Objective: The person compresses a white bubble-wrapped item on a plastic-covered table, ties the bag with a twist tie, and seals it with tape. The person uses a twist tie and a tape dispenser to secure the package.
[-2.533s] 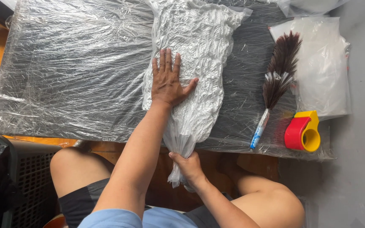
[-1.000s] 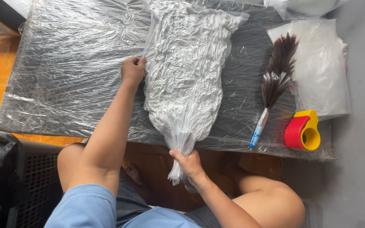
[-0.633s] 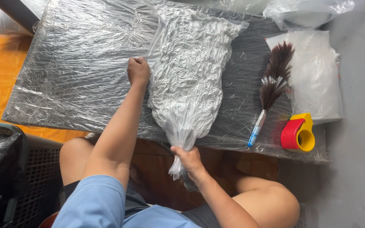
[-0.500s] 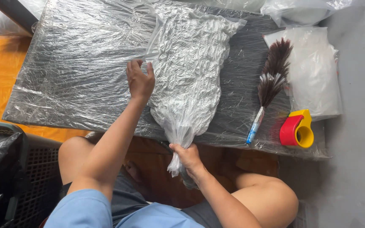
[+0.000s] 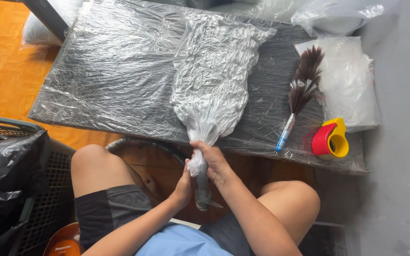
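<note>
A crinkled clear plastic bag [image 5: 212, 80] stuffed with white material lies on the plastic-wrapped dark table [image 5: 115, 71]. Its neck hangs over the near table edge. My right hand [image 5: 212, 160] grips the bunched neck just below the edge. My left hand [image 5: 184, 184] holds the same neck lower down, next to the right hand, above my knees. A dark handle end [image 5: 203, 195] sticks out below both hands.
A brown feather duster [image 5: 301, 92] with a blue and white handle lies on the table's right part. A red and yellow tape dispenser [image 5: 330, 139] sits by a flat white packet [image 5: 349, 80]. A black crate with a black bag [image 5: 5, 175] stands at my left.
My left hand left the bag's left side on the table and came down to the neck beside my right hand. The view shifted slightly.
</note>
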